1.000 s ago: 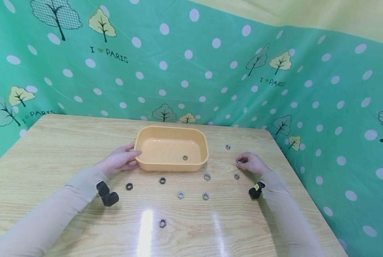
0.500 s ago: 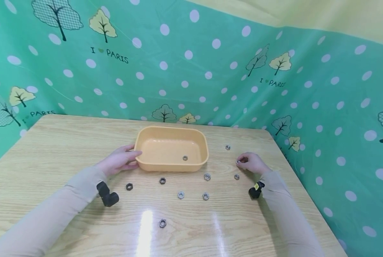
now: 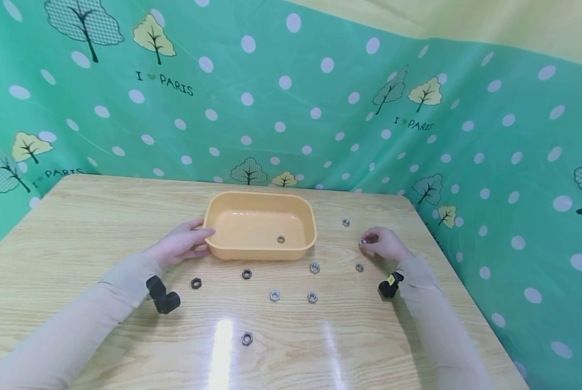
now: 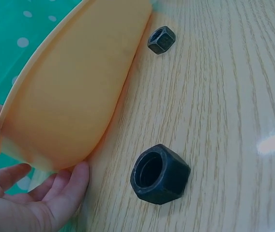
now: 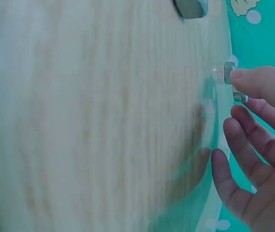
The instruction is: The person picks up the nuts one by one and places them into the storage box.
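Note:
My left hand (image 3: 183, 242) grips the left end of a peach plastic basin (image 3: 259, 253), thumb at the rim and fingers against the outer wall; the left wrist view shows the basin's side (image 4: 74, 87) close up. One small hex nut (image 3: 281, 239) lies inside it. On the right, my right hand (image 3: 385, 245) pinches a silver hex nut (image 3: 362, 242) between thumb and forefinger, low over the table. The right wrist view shows the other fingers loosely bent (image 5: 239, 179). One silver nut (image 3: 346, 222) lies behind this hand, another (image 3: 359, 267) in front of it.
Several more nuts lie on the wooden table (image 3: 140, 346): dark ones (image 3: 196, 283) near the left wrist and in front of the basin, silver ones (image 3: 312, 297) toward the middle. A green polka-dot curtain (image 3: 271, 81) hangs behind the table and along its right side.
My right hand has shifted slightly up and away with the pinched nut. The left hand and the basin have stayed where they were.

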Demonstrator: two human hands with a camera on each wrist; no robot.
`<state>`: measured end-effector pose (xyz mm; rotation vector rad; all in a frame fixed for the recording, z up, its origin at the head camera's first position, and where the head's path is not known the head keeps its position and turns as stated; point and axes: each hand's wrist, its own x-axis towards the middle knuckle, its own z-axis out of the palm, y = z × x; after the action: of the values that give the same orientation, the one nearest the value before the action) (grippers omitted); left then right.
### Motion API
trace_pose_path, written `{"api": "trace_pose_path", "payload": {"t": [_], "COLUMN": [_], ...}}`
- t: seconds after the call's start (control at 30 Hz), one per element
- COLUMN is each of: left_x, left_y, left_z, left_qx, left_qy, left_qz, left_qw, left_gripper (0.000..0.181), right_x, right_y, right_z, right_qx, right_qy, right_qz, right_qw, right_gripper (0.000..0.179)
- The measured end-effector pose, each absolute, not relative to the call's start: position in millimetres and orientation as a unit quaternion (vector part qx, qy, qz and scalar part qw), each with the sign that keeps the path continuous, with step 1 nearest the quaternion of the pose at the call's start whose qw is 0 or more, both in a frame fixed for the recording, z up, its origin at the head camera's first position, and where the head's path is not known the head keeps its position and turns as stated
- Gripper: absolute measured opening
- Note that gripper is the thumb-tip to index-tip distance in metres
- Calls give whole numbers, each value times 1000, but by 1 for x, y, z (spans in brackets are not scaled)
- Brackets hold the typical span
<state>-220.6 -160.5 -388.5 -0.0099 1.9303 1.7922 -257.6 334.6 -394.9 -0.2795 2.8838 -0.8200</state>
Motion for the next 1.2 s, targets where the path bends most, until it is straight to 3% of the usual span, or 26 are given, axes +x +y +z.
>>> {"api": "trace_pose_path", "payload": {"t": [1.2], "left_x": [-221], "left_y": [-161], "left_z": [-388], "left_qx": [-9], "left_qy": [706], "left_qz": [661], "left_qw": [256], "left_gripper": [76], "right_x": [-265], "right_y": [316], "right_z": [-362], "right_qx": [-112], "right_qy": [957], "right_qz": [-263], "right_qw": [51], "right_gripper": [20]}}
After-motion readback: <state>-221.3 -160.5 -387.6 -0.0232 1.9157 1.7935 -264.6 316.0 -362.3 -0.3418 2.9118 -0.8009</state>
